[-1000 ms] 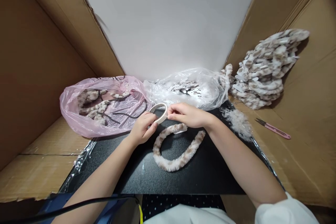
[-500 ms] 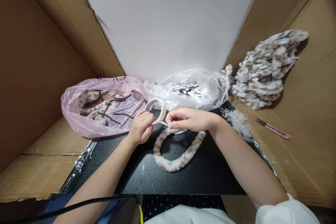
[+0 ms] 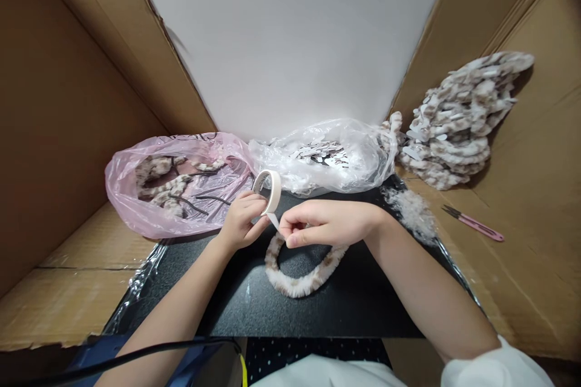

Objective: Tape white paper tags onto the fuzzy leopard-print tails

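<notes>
My left hand (image 3: 244,221) is closed on a roll of white tape (image 3: 273,192), held tilted above the black tabletop. A short strip of tape (image 3: 273,221) runs from the roll to my right hand (image 3: 324,224), whose thumb and fingers pinch its end. Below my right hand lies a fluffy white-and-brown headband (image 3: 297,285), bent in a loop on the table; its far part is hidden by the hand.
A pink plastic bag (image 3: 120,193) with fluffy pieces and black bands stands left. A clear bag (image 3: 367,163) of white cut pieces is at the back. Right are a heap of fluffy headbands (image 3: 463,127), loose fluff (image 3: 411,211) and pink-handled snips (image 3: 481,228). Cardboard walls (image 3: 82,60) flank the table.
My right hand has moved down and slightly left with the tape end, and the strip now slants downward. The roll has tilted a little in my left hand.
</notes>
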`<action>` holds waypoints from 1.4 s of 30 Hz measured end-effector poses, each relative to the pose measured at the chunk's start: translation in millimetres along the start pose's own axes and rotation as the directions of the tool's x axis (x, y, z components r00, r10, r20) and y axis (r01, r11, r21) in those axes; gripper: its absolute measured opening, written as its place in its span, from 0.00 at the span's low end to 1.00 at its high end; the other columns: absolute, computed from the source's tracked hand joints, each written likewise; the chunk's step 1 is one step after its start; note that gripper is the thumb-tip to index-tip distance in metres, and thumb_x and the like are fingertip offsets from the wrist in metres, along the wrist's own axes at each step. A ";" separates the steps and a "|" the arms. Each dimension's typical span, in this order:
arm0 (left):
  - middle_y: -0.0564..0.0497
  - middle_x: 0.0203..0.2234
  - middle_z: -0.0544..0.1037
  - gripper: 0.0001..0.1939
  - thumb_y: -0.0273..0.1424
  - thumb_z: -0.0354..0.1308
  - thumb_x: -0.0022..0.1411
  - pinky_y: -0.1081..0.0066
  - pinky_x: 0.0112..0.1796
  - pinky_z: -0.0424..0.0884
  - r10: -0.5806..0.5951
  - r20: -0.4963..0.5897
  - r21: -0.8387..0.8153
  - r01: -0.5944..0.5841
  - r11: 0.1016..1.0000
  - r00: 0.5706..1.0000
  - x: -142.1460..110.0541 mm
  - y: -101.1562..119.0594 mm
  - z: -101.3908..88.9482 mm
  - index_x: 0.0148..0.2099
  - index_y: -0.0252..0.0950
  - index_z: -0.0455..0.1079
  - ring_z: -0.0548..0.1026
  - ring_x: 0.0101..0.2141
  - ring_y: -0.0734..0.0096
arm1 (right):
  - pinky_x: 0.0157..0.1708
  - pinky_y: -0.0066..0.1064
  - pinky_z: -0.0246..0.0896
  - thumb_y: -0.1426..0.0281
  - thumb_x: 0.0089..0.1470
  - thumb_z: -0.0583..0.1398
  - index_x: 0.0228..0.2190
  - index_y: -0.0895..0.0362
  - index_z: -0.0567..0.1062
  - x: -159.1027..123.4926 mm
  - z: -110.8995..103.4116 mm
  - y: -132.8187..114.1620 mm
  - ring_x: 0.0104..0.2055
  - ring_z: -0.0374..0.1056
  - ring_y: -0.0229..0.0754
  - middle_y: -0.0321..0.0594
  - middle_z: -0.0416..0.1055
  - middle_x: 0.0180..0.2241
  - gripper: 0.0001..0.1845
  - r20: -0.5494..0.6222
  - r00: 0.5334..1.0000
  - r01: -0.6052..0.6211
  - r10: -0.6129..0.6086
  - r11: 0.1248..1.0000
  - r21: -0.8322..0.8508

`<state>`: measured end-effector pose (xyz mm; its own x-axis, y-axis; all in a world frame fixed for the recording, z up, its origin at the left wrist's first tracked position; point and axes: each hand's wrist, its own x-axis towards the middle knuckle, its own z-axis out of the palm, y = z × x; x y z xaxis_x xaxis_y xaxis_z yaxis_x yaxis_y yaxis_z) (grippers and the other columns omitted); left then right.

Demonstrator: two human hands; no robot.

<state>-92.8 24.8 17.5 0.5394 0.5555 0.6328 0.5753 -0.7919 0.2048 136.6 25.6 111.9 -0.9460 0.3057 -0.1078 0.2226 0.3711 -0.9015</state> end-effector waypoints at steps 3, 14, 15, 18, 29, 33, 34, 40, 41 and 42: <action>0.48 0.21 0.70 0.18 0.37 0.39 0.66 0.62 0.33 0.63 0.044 -0.054 0.026 -0.042 0.999 0.998 0.2 -0.7 -3.0 0.26 0.38 0.60 0.69 0.25 0.64 | 0.28 0.25 0.50 0.72 0.59 0.56 0.26 0.58 0.64 -1.4 -1.3 -0.9 0.27 0.52 0.32 0.30 0.58 0.25 0.09 0.026 0.999 0.037 -0.038 0.998 0.047; 0.52 0.18 0.71 0.05 0.27 0.52 0.61 0.70 0.25 0.63 0.061 -0.161 0.034 -0.056 0.998 0.985 -0.3 1.6 -5.4 0.31 0.36 0.65 0.64 0.20 0.71 | 0.29 0.25 0.51 0.70 0.60 0.56 0.28 0.58 0.65 -17.7 -5.1 -10.1 0.29 0.53 0.33 0.32 0.59 0.26 0.09 0.034 0.998 0.050 -0.050 0.999 -0.002; 0.52 0.17 0.70 0.06 0.28 0.53 0.61 0.70 0.24 0.62 0.048 -0.157 0.028 -0.044 0.999 0.987 -0.2 1.7 -5.4 0.30 0.36 0.65 0.64 0.20 0.71 | 0.29 0.25 0.51 0.70 0.60 0.56 0.28 0.58 0.64 -17.8 -4.2 -12.9 0.29 0.54 0.33 0.32 0.59 0.26 0.09 0.046 0.997 0.055 -0.055 0.998 -0.003; 0.53 0.15 0.67 0.11 0.30 0.51 0.62 0.70 0.23 0.60 0.040 -0.118 -0.002 -0.040 0.999 0.992 -0.7 1.3 -5.3 0.26 0.37 0.63 0.63 0.19 0.71 | 0.29 0.25 0.53 0.70 0.60 0.56 0.28 0.58 0.65 -20.4 -3.1 -21.0 0.29 0.56 0.33 0.33 0.62 0.27 0.09 0.087 0.994 0.066 -0.065 0.998 -0.011; 0.56 0.12 0.58 0.12 0.25 0.48 0.58 0.71 0.20 0.55 -0.013 -0.136 0.086 0.025 0.996 0.991 -1.6 12.7 -0.4 0.23 0.39 0.56 0.57 0.16 0.72 | 0.28 0.31 0.51 0.60 0.53 0.59 0.27 0.57 0.66 -39.0 -21.7 -6.5 0.29 0.61 0.40 0.39 0.68 0.29 0.13 -0.786 0.610 -0.608 0.097 0.693 -0.386; 0.57 0.12 0.59 0.11 0.24 0.49 0.57 0.71 0.21 0.56 -0.005 -0.131 0.123 0.021 0.992 0.991 -0.7 16.8 2.9 0.23 0.39 0.58 0.58 0.16 0.72 | 0.39 0.35 0.57 0.58 0.55 0.58 0.36 0.57 0.70 -7.4 -3.3 2.5 0.39 0.65 0.46 0.44 0.71 0.38 0.15 -0.694 0.715 -0.453 -0.087 0.699 -0.554; 0.57 0.12 0.59 0.11 0.24 0.49 0.57 0.71 0.21 0.55 -0.003 -0.130 0.125 0.019 0.992 0.991 -0.5 17.5 3.2 0.23 0.38 0.59 0.58 0.16 0.72 | 0.42 0.37 0.57 0.58 0.55 0.59 0.37 0.58 0.70 2.1 2.7 4.2 0.41 0.65 0.47 0.44 0.71 0.39 0.16 -0.645 0.757 -0.416 -0.105 0.684 -0.599; 0.59 0.12 0.57 0.11 0.25 0.51 0.58 0.72 0.21 0.55 -0.006 -0.119 0.125 0.021 0.992 0.993 0.7 20.4 4.6 0.23 0.38 0.59 0.56 0.15 0.74 | 0.47 0.43 0.54 0.64 0.55 0.60 0.36 0.61 0.72 33.8 19.4 13.9 0.44 0.66 0.51 0.48 0.74 0.39 0.12 -0.587 0.810 -0.485 0.014 0.580 -0.655; 0.59 0.12 0.57 0.13 0.25 0.51 0.58 0.72 0.21 0.54 -0.020 -0.120 0.119 0.035 0.992 0.993 0.8 20.5 4.7 0.22 0.38 0.58 0.56 0.15 0.75 | 0.48 0.43 0.54 0.65 0.56 0.59 0.35 0.60 0.73 33.8 18.9 14.8 0.44 0.66 0.50 0.48 0.74 0.38 0.10 -0.583 0.812 -0.488 0.029 0.580 -0.652; 0.59 0.12 0.56 0.14 0.26 0.52 0.58 0.72 0.21 0.54 -0.042 -0.122 0.108 0.056 0.993 0.992 1.0 20.7 4.5 0.21 0.38 0.57 0.56 0.15 0.75 | 0.48 0.43 0.53 0.66 0.57 0.58 0.34 0.60 0.73 33.0 18.1 15.3 0.44 0.67 0.50 0.47 0.74 0.38 0.09 -0.568 0.822 -0.479 0.035 0.582 -0.657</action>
<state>-77.6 10.1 19.0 0.4353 0.5532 0.7103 0.6674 -0.7278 0.1578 104.6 25.5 87.0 -0.6360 0.7626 0.1179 0.7374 0.6457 -0.1982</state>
